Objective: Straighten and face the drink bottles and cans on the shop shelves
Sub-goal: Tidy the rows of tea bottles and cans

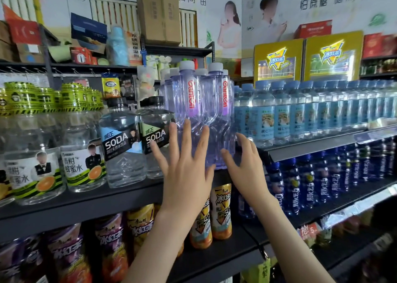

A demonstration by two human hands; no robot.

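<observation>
Two tall clear purple Ganten bottles stand side by side at the front of the dark shelf (90, 198), the left bottle (189, 97) and the right bottle (221, 102), both with red labels facing out. My left hand (184, 171) is spread flat with straight fingers against the lower part of the left bottle. My right hand (245, 171) lies just right of the right bottle's base, fingers relaxed, thumb touching the bottle. More Ganten bottles stand behind them.
Square SODA bottles (122, 140) stand left of the Ganten bottles, honey-water bottles (83, 149) further left. Light blue water bottles (285, 115) fill the right shelf, dark blue bottles (309, 183) below. Iced tea bottles (221, 211) sit on the lower shelf.
</observation>
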